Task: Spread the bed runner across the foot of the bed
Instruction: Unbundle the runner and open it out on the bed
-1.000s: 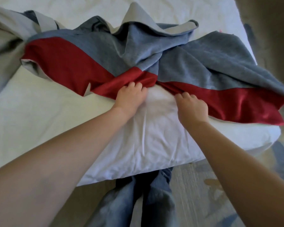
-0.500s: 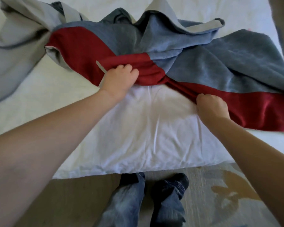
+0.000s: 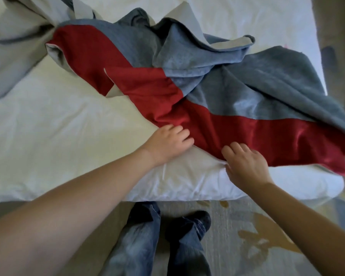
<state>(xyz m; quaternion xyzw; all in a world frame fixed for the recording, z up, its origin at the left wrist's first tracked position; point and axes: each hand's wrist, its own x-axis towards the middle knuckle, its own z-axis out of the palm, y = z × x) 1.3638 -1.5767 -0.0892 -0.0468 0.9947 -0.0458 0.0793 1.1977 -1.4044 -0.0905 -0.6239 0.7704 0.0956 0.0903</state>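
The bed runner [image 3: 217,100] is cloth, its red band glossy and satin-like beside a matt, nubbly grey-blue weave and pale smooth lining, over the bed [image 3: 58,140] with its creased white cotton sheet.

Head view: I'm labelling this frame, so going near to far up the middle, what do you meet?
Jeans legs → white bedding edge → left hand → red band of the bed runner → its crumpled grey-blue part → bare white sheet.

This is a bedroom, possibly in a hotel or a home. A bed [image 3: 48,136] made up with white linen fills the view, a red and grey bed runner [image 3: 237,108] lies rumpled on it, and a patterned carpet [image 3: 257,236] covers the floor beside it.
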